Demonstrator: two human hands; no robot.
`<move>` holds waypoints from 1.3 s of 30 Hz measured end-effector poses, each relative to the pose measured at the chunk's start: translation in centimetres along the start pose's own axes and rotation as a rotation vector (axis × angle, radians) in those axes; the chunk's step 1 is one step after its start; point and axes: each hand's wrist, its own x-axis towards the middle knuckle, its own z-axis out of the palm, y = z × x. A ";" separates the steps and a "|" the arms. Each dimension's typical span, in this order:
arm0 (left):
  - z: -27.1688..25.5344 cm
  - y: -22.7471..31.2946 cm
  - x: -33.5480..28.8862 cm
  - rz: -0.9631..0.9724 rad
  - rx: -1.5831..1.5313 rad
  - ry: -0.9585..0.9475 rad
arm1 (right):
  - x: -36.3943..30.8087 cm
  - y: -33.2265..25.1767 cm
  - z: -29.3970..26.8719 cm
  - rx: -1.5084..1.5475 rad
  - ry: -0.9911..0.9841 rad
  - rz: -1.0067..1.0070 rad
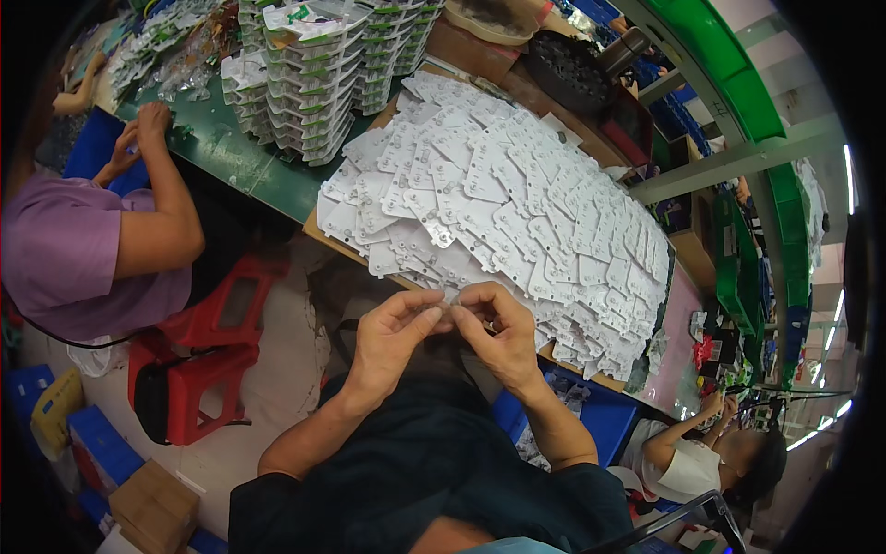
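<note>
My left hand (391,338) and my right hand (504,336) meet at the front edge of the table, thumbs and fingertips pinched close together. Whatever lies between the fingertips is too small and too covered to make out. Just beyond them spreads a wide heap of flat white plastic plates (517,198), overlapping in rows. Each plate has small holes and fittings on its face. The heap rests on a brown board (346,247), whose edge shows at the near left.
Tall stacks of white-and-green trays (309,97) stand on the green table (263,175) at the far left. A co-worker in a purple shirt (74,249) sits left, near red stools (198,379). A blue bin (609,427) is below the board. Another co-worker (683,462) sits right.
</note>
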 end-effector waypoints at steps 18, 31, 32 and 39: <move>0.2 0.5 0.2 -0.441 -0.295 -0.078 | -0.6 -1.9 -1.8 -0.229 0.008 -0.080; 0.0 0.5 -0.2 -0.613 -0.389 -0.215 | 1.3 -6.2 -8.0 -0.359 0.006 -0.443; 0.0 0.4 -0.3 -0.639 -0.368 -0.242 | 2.5 -7.0 -9.5 -0.413 0.080 -0.425; -0.4 -0.9 -0.3 -0.724 -0.309 -0.425 | 16.9 -7.1 -21.0 -0.500 0.309 -0.033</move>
